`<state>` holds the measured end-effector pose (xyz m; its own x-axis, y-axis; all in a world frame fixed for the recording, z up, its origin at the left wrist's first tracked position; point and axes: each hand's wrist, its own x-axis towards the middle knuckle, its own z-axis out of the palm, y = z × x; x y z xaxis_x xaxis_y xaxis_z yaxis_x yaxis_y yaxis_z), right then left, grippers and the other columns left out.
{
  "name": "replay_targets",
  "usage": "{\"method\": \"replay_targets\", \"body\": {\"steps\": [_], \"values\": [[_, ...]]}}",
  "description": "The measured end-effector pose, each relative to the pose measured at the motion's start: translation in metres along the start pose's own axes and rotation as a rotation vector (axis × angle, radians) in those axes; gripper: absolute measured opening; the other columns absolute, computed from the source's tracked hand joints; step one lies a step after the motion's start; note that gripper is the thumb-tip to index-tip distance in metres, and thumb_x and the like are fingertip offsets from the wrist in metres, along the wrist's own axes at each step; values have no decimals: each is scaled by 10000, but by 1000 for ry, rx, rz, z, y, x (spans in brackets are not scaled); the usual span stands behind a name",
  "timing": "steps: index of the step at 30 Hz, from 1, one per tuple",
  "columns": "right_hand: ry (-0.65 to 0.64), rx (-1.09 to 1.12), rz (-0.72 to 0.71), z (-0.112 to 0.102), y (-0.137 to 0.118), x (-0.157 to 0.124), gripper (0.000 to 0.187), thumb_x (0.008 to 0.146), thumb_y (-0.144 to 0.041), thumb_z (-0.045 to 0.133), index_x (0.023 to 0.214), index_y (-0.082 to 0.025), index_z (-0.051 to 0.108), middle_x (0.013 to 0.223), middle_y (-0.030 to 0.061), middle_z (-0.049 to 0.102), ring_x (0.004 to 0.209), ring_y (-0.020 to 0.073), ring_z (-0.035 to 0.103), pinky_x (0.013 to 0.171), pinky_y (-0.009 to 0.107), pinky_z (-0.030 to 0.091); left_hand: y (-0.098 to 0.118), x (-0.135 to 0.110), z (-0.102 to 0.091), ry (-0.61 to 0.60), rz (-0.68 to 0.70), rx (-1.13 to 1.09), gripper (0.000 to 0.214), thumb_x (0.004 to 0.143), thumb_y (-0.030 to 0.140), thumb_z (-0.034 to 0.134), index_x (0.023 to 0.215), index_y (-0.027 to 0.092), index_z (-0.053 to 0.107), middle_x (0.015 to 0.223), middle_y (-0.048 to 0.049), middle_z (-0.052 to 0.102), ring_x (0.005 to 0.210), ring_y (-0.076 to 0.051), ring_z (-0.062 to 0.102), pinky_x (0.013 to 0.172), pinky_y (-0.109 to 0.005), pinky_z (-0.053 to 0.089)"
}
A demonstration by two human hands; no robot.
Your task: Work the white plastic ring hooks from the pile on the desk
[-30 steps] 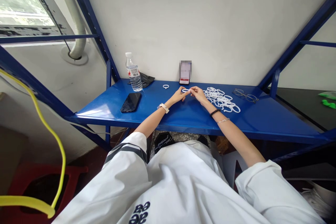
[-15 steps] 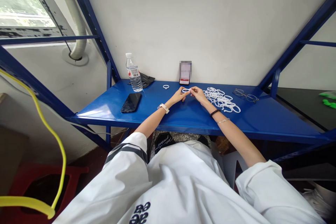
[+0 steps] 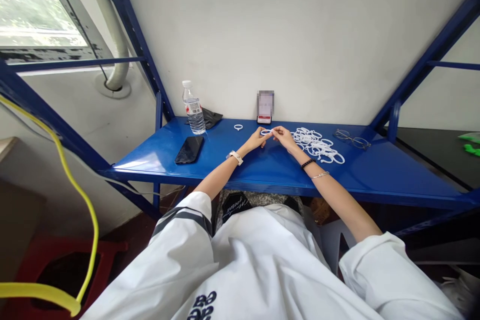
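Over the middle of the blue table [image 3: 221, 167], both my hands meet at one small white plastic ring [image 3: 266, 132]. My left hand [image 3: 256, 139] pinches the ring from its left side. On the opposite side, the fingertips of my right hand [image 3: 284, 137] are closed on it too. A loose heap of similar white rings [image 3: 318, 146] lies just right of my right hand. One more white ring [image 3: 238, 127] rests alone to the left, behind my left hand. Fine details of the held ring are covered by my fingers.
A phone [image 3: 265, 107] leans upright against the wall. Further left are a water bottle [image 3: 195, 115], a black bag [image 3: 213, 118] and a dark phone [image 3: 189, 149] lying flat. Eyeglasses [image 3: 352, 139] lie right of the heap. Blue frame posts [image 3: 407, 67] flank the table.
The view has shifted slightly, so everything sits a little lower in the picture. Both hands keep hold of the ring in nearly the same place.
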<state>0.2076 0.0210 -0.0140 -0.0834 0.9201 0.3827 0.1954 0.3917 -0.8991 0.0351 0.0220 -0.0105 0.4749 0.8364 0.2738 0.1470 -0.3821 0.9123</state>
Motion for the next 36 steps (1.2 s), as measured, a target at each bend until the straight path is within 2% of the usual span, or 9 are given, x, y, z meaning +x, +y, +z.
{"method": "replay_targets", "body": {"steps": [6,12,18,27,33,36], "values": [[8,0,-36,0,0,0,402,725,-555,667,843,-181,582,796,42,647,637,152,574,623,307,509,-5,2,0,-9,20,-23,421,858,521,557,1033,170,405,481,104,475,426,-71,468,498,-189,368],[16,31,-7,0,2,0,442,709,-561,678,926,-183,606,824,45,656,632,148,579,599,295,504,-12,5,0,2,25,-28,441,846,546,556,1038,174,417,490,101,481,432,-72,473,501,-188,375],[10,1,-17,-1,-3,-3,405,718,-557,669,855,-185,587,804,46,648,654,159,580,616,305,499,-17,8,-2,-18,57,7,502,822,598,545,1052,164,439,496,91,495,439,-79,485,507,-195,378],[14,23,-4,0,-4,-3,418,710,-552,677,904,-191,596,794,36,644,636,151,572,599,294,496,-16,7,-2,11,46,4,521,805,599,568,1063,169,427,501,91,486,441,-83,486,504,-196,380],[-8,8,-28,0,-5,-3,410,708,-571,665,831,-190,575,784,38,647,648,155,575,618,299,497,-13,6,-2,-13,47,20,524,811,609,553,1063,166,436,510,86,492,452,-85,494,509,-197,383],[3,19,-20,0,-5,-3,412,715,-567,659,876,-196,577,773,29,652,636,152,575,612,297,495,-13,6,-1,13,52,38,545,818,598,554,1108,157,418,505,89,485,453,-88,499,506,-195,376]]}}
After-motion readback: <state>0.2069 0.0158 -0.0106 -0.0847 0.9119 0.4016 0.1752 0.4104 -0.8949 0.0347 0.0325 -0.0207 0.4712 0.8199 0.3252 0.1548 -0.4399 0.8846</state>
